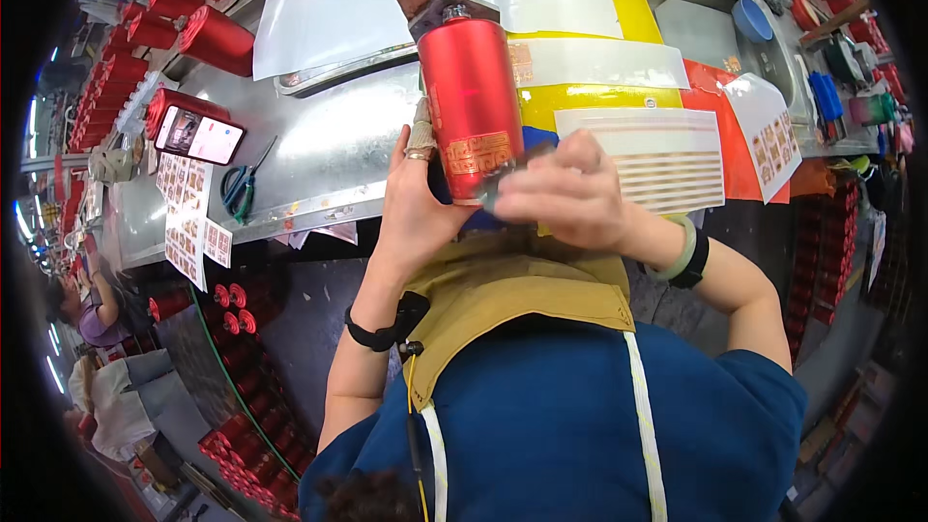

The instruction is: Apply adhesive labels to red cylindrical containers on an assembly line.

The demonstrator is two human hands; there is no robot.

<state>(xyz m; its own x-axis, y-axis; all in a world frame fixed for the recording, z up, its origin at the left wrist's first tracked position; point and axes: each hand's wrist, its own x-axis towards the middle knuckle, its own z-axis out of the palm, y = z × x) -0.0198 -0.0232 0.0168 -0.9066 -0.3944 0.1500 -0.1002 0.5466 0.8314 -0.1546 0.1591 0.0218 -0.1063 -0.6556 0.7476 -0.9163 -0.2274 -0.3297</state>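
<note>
A shiny red metal bottle (469,87) with gold patterned decals lies in front of me, its neck end at a dark metal bracket (452,12). My left hand (416,198) is closed around the left side of its near end; one finger wears a pale wrap. My right hand (570,195), smeared by motion, is curled at the bottle's lower right. Under its fingers is a dark, partly see-through piece (503,179), pressed near the gold decal; its kind cannot be made out.
On the metal bench lie a phone (198,135), green-handled scissors (238,191), decal sheets (184,203) and a striped sheet (657,159). Several red bottles (217,41) stand at the far left. A blue bowl (752,17) sits far right. Other people (111,396) are at the left.
</note>
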